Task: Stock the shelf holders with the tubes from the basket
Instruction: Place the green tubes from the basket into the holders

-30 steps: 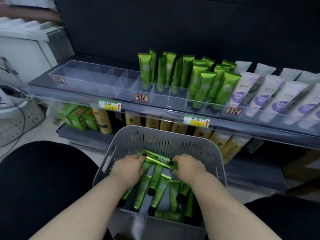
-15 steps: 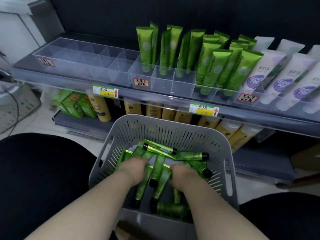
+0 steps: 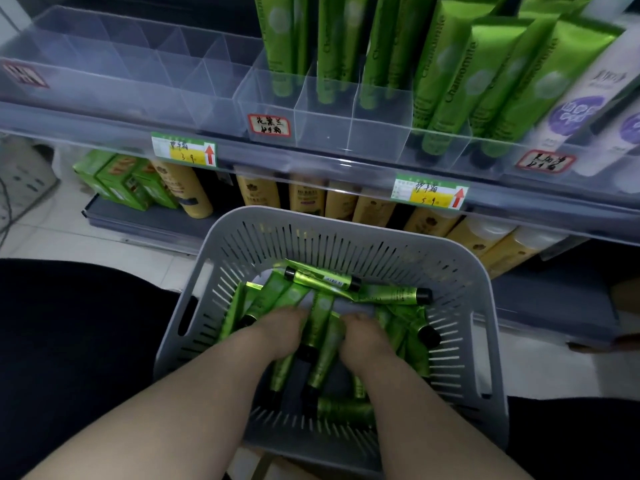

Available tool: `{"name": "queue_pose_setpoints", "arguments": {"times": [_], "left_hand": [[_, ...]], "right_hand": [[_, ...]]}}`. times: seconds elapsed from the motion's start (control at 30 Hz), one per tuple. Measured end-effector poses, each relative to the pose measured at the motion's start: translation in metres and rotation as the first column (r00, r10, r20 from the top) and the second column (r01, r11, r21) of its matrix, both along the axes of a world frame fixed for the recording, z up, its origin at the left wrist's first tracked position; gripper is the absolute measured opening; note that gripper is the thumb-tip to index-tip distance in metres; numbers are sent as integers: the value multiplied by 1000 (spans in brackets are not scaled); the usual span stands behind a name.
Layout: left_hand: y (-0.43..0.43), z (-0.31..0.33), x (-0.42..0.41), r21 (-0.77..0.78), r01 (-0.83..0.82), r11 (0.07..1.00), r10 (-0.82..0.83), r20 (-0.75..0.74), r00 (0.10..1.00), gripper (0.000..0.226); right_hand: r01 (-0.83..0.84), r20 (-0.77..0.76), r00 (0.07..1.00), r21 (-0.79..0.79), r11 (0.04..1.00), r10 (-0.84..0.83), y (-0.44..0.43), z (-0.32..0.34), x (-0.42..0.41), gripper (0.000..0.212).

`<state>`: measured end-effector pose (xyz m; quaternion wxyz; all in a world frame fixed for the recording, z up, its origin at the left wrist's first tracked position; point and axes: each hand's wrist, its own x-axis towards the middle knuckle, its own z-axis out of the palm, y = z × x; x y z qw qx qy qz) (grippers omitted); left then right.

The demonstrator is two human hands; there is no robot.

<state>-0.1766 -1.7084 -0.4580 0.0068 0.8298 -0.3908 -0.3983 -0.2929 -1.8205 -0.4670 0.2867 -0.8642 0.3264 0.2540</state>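
View down into a grey slotted plastic basket (image 3: 346,233) at six o'clock, close in front of a shop shelf. Loose green squeeze tubes with black caps (image 3: 323,279) lie jumbled on its bottom, pointing every way, probably tipped in rather than packed. Two bare forearms reach in from six o'clock. The left hand (image 3: 280,332) and right hand (image 3: 363,337) sit side by side in the pile, knuckles up, fingers bent down among the tubes. The fingers are hidden, so I cannot tell whether either hand has closed round a tube; one tube lies between them. At twelve o'clock, clear plastic divided shelf holders (image 3: 377,109) run along the shelf edge. Toward one o'clock, matching green tubes (image 3: 450,81) stand cap-down and lean back in their slots, so the printed fronts face a shopper. The front slots (image 3: 322,133) at twelve o'clock and the empty compartments (image 3: 138,74) toward ten o'clock hold nothing, likely the places to fill. White-and-purple tubes (image 3: 581,109) stand at two o'clock; amber bottles (image 3: 304,195) line the shelf below.
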Motion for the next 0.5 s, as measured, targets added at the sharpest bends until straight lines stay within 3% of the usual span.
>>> {"name": "queue_pose_setpoints", "arguments": {"times": [0.13, 0.33, 0.5], "left_hand": [[-4, -12, 4, 42, 142, 989, -146, 114, 983, 63], [-20, -11, 8, 236, 274, 933, -329, 239, 914, 66], [-24, -13, 7, 258, 217, 942, -269, 188, 945, 68]], "right_hand": [[-38, 20, 999, 27, 999, 37, 1, -15, -1, 54], [-35, 41, 999, 35, 999, 34, -1, -25, 2, 59], [-26, 17, 1000, 50, 998, 25, -9, -21, 1, 58]]}}
